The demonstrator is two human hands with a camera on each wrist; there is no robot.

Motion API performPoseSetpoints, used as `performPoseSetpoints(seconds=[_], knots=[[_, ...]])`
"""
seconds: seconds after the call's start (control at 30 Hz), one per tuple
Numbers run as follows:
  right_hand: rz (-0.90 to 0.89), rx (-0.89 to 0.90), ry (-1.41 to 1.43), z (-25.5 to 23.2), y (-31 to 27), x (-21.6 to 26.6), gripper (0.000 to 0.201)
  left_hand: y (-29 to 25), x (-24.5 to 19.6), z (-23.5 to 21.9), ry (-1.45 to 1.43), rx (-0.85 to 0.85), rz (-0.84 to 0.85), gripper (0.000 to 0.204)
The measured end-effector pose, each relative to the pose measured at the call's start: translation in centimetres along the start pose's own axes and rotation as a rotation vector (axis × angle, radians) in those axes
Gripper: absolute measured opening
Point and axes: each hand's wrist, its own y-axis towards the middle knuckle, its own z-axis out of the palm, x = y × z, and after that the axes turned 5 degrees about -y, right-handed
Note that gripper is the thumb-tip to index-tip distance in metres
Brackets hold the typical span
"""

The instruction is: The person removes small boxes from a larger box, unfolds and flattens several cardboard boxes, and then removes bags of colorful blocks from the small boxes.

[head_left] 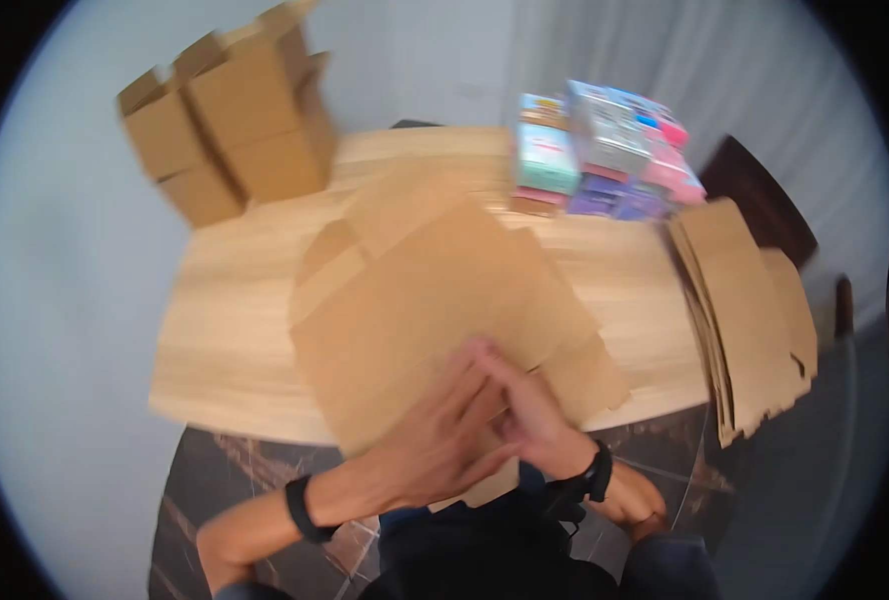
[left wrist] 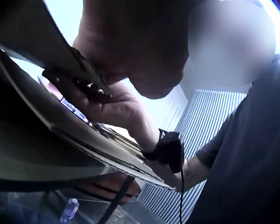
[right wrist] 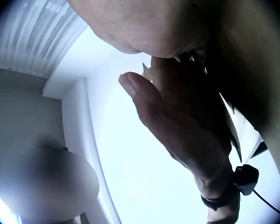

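A tan cardboard box [head_left: 415, 300], folded nearly flat with its flaps spread, lies on the table in the head view. Both hands meet over its near side, fingertips close together. My left hand [head_left: 430, 445] stretches straight fingers across the cardboard, its thumb held apart in the right wrist view. From the other side my right hand [head_left: 540, 405] reaches in, fingers pointing toward the left fingertips. In the left wrist view, a cardboard edge [left wrist: 91, 74] runs between the hands, with right fingers beneath it. Whether the right hand pinches that edge I cannot tell.
Several open cardboard boxes [head_left: 250, 130] stand at the back left of the wooden table [head_left: 225, 330]. Colourful packages [head_left: 605, 150] are stacked at the back right. Flat cardboard sheets [head_left: 745, 320] lean at the right edge, near a dark chair [head_left: 765, 195].
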Motion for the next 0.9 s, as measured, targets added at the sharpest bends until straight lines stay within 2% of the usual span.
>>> performPoseSetpoints(seconds=[0.03,0.07,0.13,0.17,0.23,0.27,0.3,0.33,0.37,0.4,0.43,0.47,0.5,0.57,0.6,0.67,0.7,0.77,0.8,0.9], knots=[[0.093,-0.047,0.016,0.0,-0.4,0.3,0.043,-0.7,0.3,-0.6,0.023,0.019,0.028,0.064],[0.047,-0.111,0.052,-0.6,-0.6,-0.3,0.043,-1.5,0.5,-1.6,0.035,0.039,0.065,0.062],[-0.32,0.118,0.143,-2.0,-0.9,-2.1,0.041,-4.2,0.5,-4.2,0.039,-0.05,0.146,0.053],[-0.362,0.068,0.161,-2.8,-1.8,-1.7,0.041,-5.2,0.1,-4.2,0.009,-0.249,0.165,0.049],[-0.535,0.231,0.225,-4.1,-4.2,-0.7,0.045,-7.4,0.3,-3.4,0.224,-0.585,0.191,0.053],[-0.586,0.144,0.25,-4.9,-5.7,0.4,0.046,-7.7,0.8,-3.3,0.229,-0.647,0.237,0.054],[-0.714,0.109,0.264,-7.1,-7.0,1.1,0.047,-7.2,1.0,-3.1,0.266,-0.673,0.264,0.054],[-0.837,0.08,0.272,-9.5,-8.3,2.2,0.048,-6.5,1.0,-2.7,0.229,-0.643,0.226,0.052],[-0.907,-0.138,0.298,-9.8,-10.8,4.7,0.051,-6.0,1.0,-2.3,0.195,-0.61,0.182,0.051],[-1.002,-0.282,0.369,-11.6,-12.5,6.7,0.045,-5.4,1.3,-1.9,0.178,-0.61,0.189,0.051],[-1.132,-0.48,0.257,-12.8,-13.8,9.5,0.044,-4.8,1.9,-1.4,0.111,-0.561,0.125,0.049],[-1.226,-0.546,0.222,-16.5,-15.6,11.5,0.045,-4.3,2.5,-0.8,0.044,-0.51,0.061,0.048],[-1.259,-0.537,0.205,-20.0,-17.8,13.3,0.039,-4.1,3.1,-0.4,0.028,-0.509,0.062,0.048],[-1.21,-0.731,0.205,-28.0,-21.4,16.8,0.033,-3.8,4.4,0.5,0.032,-0.424,-0.051,0.046],[-1.13,-0.77,0.213,-31.9,-22.5,17.7,0.03,-3.7,5.0,1.0,-0.002,-0.412,-0.09,0.047],[-0.961,-0.887,0.204,-40.2,-24.2,18.0,0.026,-3.6,6.3,1.9,0.016,-0.395,-0.112,0.047],[-0.88,-0.979,0.132,-42.2,-24.4,17.6,0.027,-3.5,6.6,2.2,0.043,-0.385,-0.145,0.047],[-0.714,-1.022,0.1,-49.4,-24.8,16.8,0.03,-3.2,7.1,2.6,0.008,-0.362,-0.193,0.048],[-0.629,-1.029,0.074,-49.9,-24.6,16.6,0.032,-3.1,7.3,2.8,-0.018,-0.339,-0.244,0.049],[-0.518,-1.029,0.083,-51.0,-24.1,17.0,0.033,-2.9,7.1,2.8,-0.04,-0.329,-0.3,0.05]])
